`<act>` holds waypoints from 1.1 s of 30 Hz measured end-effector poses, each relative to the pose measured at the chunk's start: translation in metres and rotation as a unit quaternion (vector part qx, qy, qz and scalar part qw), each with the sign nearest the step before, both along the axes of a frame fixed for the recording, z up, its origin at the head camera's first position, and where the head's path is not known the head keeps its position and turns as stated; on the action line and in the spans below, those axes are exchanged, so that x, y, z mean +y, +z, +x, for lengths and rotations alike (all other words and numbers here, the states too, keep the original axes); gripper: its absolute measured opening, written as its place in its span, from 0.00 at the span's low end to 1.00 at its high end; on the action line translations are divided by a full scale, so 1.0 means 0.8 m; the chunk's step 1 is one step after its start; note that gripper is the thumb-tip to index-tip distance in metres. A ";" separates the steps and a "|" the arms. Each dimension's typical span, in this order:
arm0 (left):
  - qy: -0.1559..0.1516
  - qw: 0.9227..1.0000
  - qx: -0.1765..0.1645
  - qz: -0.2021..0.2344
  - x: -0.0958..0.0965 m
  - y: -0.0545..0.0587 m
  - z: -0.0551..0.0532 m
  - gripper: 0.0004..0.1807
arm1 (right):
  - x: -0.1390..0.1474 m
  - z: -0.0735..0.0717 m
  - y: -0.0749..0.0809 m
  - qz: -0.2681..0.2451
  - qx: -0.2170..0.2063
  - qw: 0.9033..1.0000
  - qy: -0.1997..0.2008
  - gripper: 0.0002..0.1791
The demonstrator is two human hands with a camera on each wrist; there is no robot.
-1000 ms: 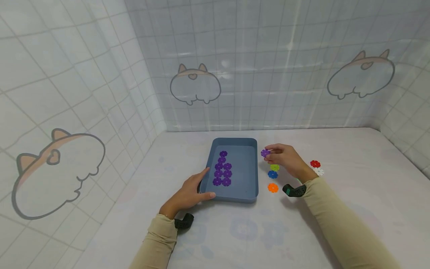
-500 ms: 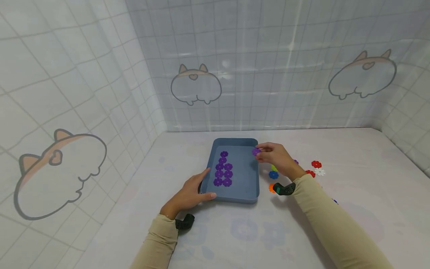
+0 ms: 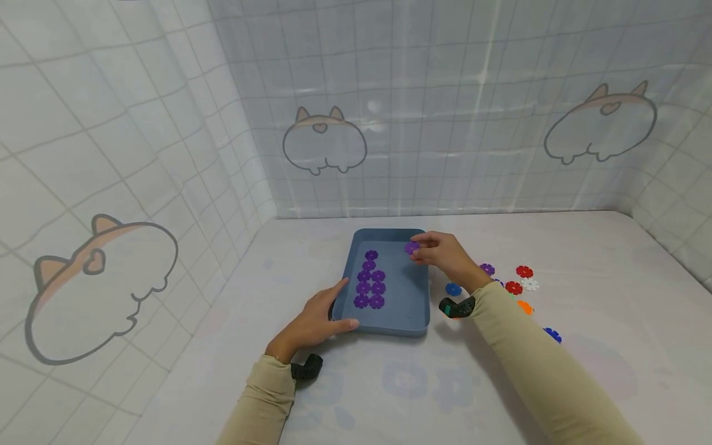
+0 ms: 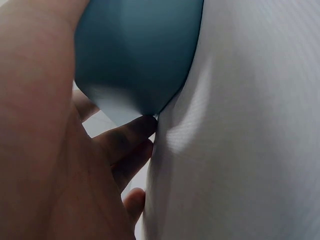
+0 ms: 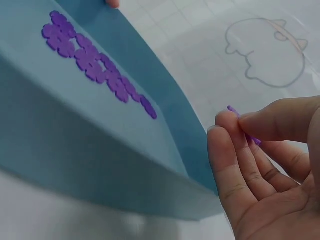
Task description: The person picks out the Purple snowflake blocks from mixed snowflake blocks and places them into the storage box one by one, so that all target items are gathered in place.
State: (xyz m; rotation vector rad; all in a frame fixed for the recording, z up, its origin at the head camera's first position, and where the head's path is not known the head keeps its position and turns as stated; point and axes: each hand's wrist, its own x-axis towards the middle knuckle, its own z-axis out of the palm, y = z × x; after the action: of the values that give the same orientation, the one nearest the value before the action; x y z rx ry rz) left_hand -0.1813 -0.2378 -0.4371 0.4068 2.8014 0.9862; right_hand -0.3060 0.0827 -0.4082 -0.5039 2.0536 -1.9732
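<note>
A blue-grey tray lies on the table. In its left half several purple flower-shaped plastic pieces form two columns, with a thinner line at the far end. My left hand holds the tray's near left corner, thumb at the front rim and fingers along the left wall; the left wrist view shows the fingertips against the wall. My right hand pinches one purple flower-shaped piece between thumb and fingers, above the tray's far right part. The right wrist view shows that piece edge-on.
Right of the tray lie loose flower pieces: a blue one, a red one, a white one, a purple one and an orange one. Some are partly hidden by the right arm. A tile-patterned back wall stands behind the table.
My right hand has moved left with the purple piece, from beside the tray to over its far right part. More loose pieces now show behind the right arm. The left hand stays put.
</note>
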 end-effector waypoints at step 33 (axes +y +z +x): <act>-0.007 1.000 0.002 0.007 0.000 0.000 -0.001 0.54 | -0.074 -0.022 -0.001 0.128 0.018 0.992 0.003 0.23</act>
State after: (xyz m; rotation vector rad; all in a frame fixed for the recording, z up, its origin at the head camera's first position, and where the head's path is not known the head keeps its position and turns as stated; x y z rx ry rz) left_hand -0.1823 -0.2381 -0.4370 0.4287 2.7929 1.0030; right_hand -0.3235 0.0237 -0.4092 -0.4921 2.2799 -1.6730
